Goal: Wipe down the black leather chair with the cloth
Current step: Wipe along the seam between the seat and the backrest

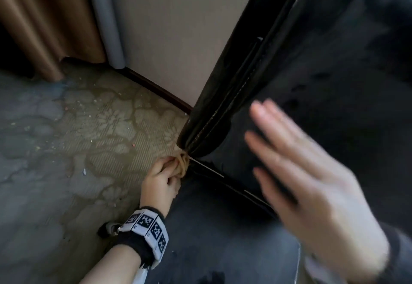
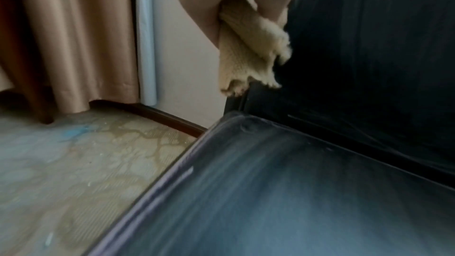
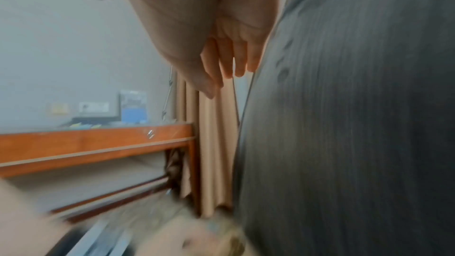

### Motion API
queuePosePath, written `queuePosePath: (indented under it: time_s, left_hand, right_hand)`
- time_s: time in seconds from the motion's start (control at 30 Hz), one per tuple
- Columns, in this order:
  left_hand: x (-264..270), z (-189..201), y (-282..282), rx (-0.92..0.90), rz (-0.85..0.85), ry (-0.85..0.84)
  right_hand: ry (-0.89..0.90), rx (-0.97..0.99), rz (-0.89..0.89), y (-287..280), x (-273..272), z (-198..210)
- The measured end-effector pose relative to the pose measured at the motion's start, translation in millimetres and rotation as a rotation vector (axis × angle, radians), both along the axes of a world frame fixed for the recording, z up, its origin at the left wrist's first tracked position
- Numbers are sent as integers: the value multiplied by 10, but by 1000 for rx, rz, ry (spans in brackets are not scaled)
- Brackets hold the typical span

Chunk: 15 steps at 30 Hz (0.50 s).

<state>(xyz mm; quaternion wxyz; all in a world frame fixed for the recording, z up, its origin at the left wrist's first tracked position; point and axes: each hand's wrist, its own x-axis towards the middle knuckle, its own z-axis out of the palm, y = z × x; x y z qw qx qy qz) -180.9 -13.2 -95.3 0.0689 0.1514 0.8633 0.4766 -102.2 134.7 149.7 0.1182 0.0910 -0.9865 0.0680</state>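
While your left hand is bunching the cloth into the chair corner seam, your right hand is hovering flat-fingered, empty.

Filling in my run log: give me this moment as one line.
left hand: grips cloth at chair back's lower corner | right hand: open, empty, near backrest | wiping: underway

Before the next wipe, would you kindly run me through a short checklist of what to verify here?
1. Cloth held by left hand: ok, fingers curl round it.
2. Cloth at the chair: ok, at the corner where backrest meets seat.
3. Right hand free: ok, open, holding nothing.
4. Right hand steadying the backrest: cannot tell, blurred.
5. Seat free of objects: ok where visible.
6. Leather clean: cannot tell, too blurred.
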Motion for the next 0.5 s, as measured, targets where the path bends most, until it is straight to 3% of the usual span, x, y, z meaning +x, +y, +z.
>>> queuePosePath:
  time_s: [0.1, 0.23, 0.4, 0.5]
  left_hand:
    - [204, -129, -23, 24, 19, -129]
    - [400, -190, 107, 21, 27, -173]
    - [572, -353, 226, 90, -39, -240]
    - [619, -496, 164, 148, -86, -377]
  right_hand:
    - [-168, -101, -1, -169, 567, -828]
    - [-403, -352, -259, -276, 863, -1803]
    - [-365, -702, -477, -444, 551, -2450]
    - [-326, -853, -471, -520, 357, -2672]
